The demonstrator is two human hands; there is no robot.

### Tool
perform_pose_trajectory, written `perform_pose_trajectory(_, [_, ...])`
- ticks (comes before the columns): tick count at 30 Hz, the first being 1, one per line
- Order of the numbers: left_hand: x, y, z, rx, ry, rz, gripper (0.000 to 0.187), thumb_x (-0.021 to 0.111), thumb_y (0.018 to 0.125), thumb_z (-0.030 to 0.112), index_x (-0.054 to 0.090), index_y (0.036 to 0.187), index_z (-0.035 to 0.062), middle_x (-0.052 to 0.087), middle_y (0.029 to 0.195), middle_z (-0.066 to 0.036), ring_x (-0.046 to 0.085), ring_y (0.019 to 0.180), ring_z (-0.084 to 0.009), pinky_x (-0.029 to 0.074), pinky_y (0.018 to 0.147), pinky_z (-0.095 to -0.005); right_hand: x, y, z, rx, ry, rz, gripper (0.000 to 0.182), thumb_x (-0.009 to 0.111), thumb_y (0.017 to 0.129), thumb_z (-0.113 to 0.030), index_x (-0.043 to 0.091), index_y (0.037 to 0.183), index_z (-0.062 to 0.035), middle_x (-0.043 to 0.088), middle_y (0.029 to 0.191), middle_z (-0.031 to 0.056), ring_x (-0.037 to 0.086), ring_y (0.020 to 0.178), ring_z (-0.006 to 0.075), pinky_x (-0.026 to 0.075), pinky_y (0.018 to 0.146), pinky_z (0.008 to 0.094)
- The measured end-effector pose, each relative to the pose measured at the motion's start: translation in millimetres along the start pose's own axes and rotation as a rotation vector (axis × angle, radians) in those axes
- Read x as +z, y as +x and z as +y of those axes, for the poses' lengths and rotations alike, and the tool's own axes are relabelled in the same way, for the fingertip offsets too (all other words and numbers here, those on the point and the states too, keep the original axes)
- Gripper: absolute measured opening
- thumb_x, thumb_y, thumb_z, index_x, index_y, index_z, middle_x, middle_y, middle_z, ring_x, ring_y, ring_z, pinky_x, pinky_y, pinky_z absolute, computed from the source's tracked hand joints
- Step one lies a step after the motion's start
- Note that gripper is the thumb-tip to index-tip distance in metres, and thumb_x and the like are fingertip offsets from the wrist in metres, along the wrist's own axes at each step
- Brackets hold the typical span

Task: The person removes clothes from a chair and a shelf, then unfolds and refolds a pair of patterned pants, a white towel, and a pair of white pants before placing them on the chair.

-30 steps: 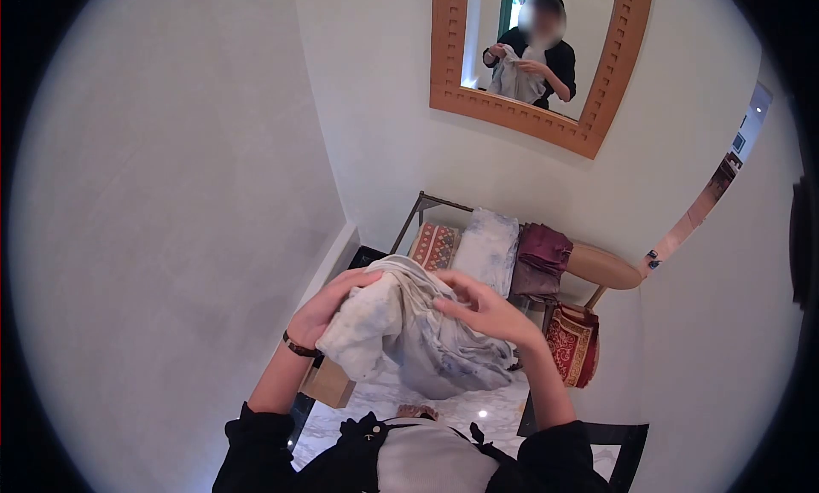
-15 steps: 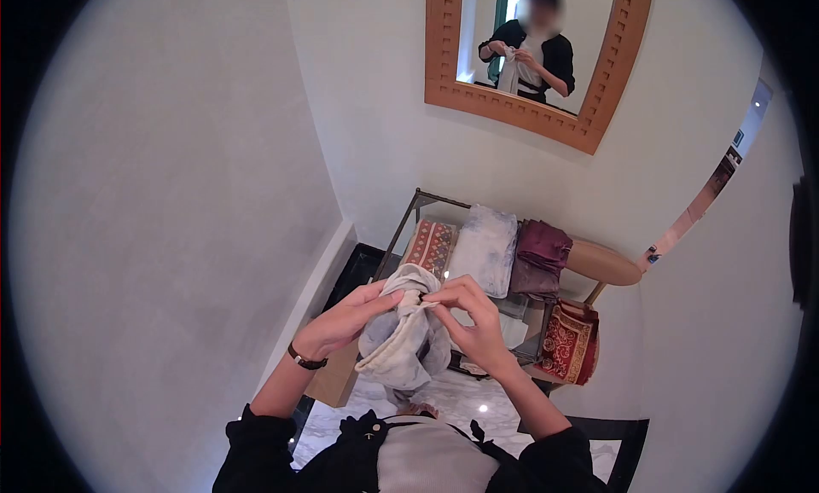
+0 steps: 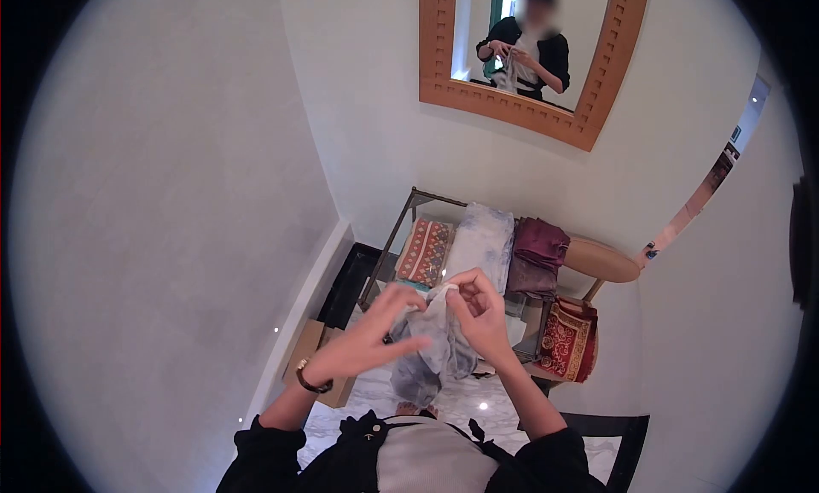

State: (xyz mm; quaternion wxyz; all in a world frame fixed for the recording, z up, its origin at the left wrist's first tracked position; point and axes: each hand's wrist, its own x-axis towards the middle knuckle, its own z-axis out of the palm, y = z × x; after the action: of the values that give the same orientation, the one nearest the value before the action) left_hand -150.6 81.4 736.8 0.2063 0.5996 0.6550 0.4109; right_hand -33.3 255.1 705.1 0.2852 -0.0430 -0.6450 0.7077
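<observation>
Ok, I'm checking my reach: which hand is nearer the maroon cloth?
Right. Your right hand, pinching the pale cloth, sits in front of the maroon cloth, slightly left; your left hand is farther left.

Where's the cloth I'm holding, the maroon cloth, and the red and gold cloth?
Held cloth (image 3: 439, 358): head view, on its hanging folds.
Maroon cloth (image 3: 539, 244): head view, on its upper folded part.
Red and gold cloth (image 3: 566, 339): head view, near the middle of its patterned face.

Wood-framed mirror (image 3: 589, 122), pale wall (image 3: 375, 143).
</observation>
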Motion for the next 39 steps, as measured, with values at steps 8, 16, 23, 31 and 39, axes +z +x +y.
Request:
perform_pose_trajectory(8, [1.7,-0.9,-3.1,0.089,0.012,0.191,0.025,0.063,0.093,0.023,0.064,0.099,-0.0011,0.059,0.103,-0.011,0.055,0.103,-0.0249,0.040,0.090,-0.0353,-29.4,22.3,-22.0,-0.050,0.122,0.192,0.008,0.057,0.097,-0.004,0.057,0.104,0.0002,0.065,0.094,0.0025,0.058,0.083,0.0036,0.045,0.071,0.0173])
perform_pose_trajectory(16, [-43.1,-4.6,30.4,0.102,-0.961,0.133,0.052,0.058,0.096,0.031,0.051,0.126,-0.0103,0.058,0.118,-0.010,0.054,0.108,-0.0151,0.043,0.093,-0.0318,-12.9,31.6,8.8,0.069,-0.153,-0.311,0.020,0.062,0.095,-0.013,0.059,0.113,-0.0045,0.060,0.097,0.0002,0.055,0.090,0.0053,0.045,0.080,0.0228])
perform_pose_trajectory(23, [-73.5,24.2,68.8,0.193,-0.769,0.081,0.079,0.042,0.096,0.050,0.025,0.146,-0.0090,0.033,0.150,-0.023,0.034,0.139,-0.0324,0.030,0.111,-0.0475,-8.2,39.9,-81.0,-0.405,-0.197,-0.164,0.038,0.062,0.094,-0.012,0.052,0.130,-0.0059,0.060,0.114,0.0080,0.058,0.104,0.0154,0.045,0.093,0.0288])
perform_pose_trajectory(31, [-103.6,33.8,101.2,0.279,-0.631,0.145,0.070,0.046,0.096,0.042,0.035,0.142,-0.0100,0.044,0.142,-0.022,0.046,0.130,-0.0288,0.042,0.102,-0.0421,31.6,71.1,-144.9,-0.458,-0.359,-0.162,0.019,0.062,0.094,-0.009,0.063,0.110,0.0009,0.065,0.089,0.0053,0.059,0.078,0.0105,0.048,0.069,0.0244])
perform_pose_trajectory(39, [-47.1,56.1,103.0,0.496,-0.111,0.816,0.052,0.067,0.090,0.021,0.050,0.130,-0.0066,0.056,0.126,-0.015,0.055,0.110,-0.0167,0.046,0.090,-0.0316,33.1,82.8,-188.9,-0.539,-0.228,-0.070,0.016,0.057,0.099,-0.013,0.063,0.100,0.0018,0.061,0.082,-0.0010,0.052,0.076,0.0030,0.043,0.066,0.0194])
